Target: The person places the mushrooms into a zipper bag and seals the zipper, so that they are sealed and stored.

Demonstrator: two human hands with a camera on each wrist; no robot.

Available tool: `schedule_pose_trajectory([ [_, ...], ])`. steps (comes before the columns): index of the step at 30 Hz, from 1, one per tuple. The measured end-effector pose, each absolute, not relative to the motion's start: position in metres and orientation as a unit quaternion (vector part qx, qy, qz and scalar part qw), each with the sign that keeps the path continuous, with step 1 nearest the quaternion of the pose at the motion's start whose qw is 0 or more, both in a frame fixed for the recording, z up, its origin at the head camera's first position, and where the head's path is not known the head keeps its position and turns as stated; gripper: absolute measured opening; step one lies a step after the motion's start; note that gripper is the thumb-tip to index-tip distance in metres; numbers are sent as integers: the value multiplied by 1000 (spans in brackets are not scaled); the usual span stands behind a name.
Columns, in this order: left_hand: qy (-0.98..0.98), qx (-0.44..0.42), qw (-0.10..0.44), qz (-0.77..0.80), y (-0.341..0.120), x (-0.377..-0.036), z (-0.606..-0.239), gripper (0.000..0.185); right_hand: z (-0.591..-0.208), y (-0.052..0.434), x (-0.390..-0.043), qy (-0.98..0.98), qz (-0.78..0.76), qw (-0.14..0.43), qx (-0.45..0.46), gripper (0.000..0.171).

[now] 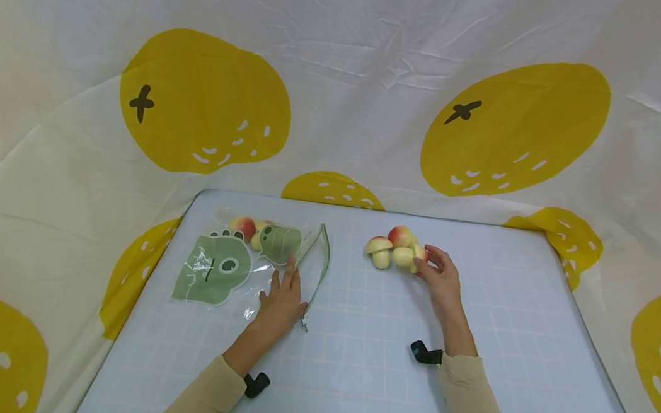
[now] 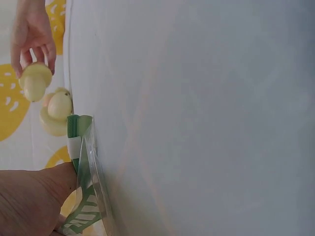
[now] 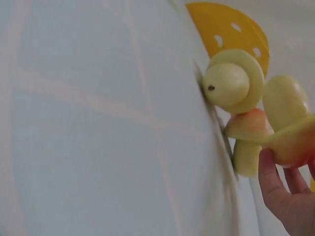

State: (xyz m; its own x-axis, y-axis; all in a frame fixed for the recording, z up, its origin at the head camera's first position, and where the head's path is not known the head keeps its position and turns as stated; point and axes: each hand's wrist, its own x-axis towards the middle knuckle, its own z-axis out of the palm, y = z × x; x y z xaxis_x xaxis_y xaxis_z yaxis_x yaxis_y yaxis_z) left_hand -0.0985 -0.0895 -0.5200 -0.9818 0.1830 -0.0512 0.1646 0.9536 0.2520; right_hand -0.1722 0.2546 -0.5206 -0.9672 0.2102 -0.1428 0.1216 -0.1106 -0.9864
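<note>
A clear zip bag (image 1: pixel 227 269) printed with green cartoon creatures lies at the left, red-and-cream toy mushrooms (image 1: pixel 244 228) showing inside its far part. My left hand (image 1: pixel 280 304) rests on the bag by its mouth, fingers extended, the thumb beside the green zip strip (image 2: pixel 78 142). At the right, my right hand (image 1: pixel 442 283) pinches a toy mushroom (image 3: pixel 293 137) by its reddish cap, the pale rounded stem pointing away from the fingers. Two more toy mushrooms, one on its side (image 1: pixel 379 250) and one with a red cap (image 1: pixel 401 236), lie next to the held one.
Both hands work over a table with a pale blue checked cloth (image 1: pixel 355 359). A white curtain with yellow fruit prints (image 1: pixel 358 126) rises behind and along the sides. Black wrist-camera mounts (image 1: pixel 426 352) jut from the sleeves.
</note>
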Motion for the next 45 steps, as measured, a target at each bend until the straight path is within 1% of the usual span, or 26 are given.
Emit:
schedule_pose_trajectory([
  [5,988,91,32,118,-90,-98,-520,87,-511,245,-169,-629,767,28,-127,62],
  [11,988,92,28,118,-89,-98,-521,87,-507,235,-167,-600,790,28,-118,53],
  [18,988,96,26,116,-90,-98,-519,87,-501,221,-164,-579,809,28,-97,50],
  [27,988,91,32,123,-89,-98,-519,88,-501,205,-166,-556,827,27,-78,36],
  [40,988,86,32,123,-89,-98,-520,89,-501,180,-169,-532,845,18,-53,36],
  [45,987,84,35,129,-88,-97,-520,90,-503,169,-172,-562,826,11,-41,40],
])
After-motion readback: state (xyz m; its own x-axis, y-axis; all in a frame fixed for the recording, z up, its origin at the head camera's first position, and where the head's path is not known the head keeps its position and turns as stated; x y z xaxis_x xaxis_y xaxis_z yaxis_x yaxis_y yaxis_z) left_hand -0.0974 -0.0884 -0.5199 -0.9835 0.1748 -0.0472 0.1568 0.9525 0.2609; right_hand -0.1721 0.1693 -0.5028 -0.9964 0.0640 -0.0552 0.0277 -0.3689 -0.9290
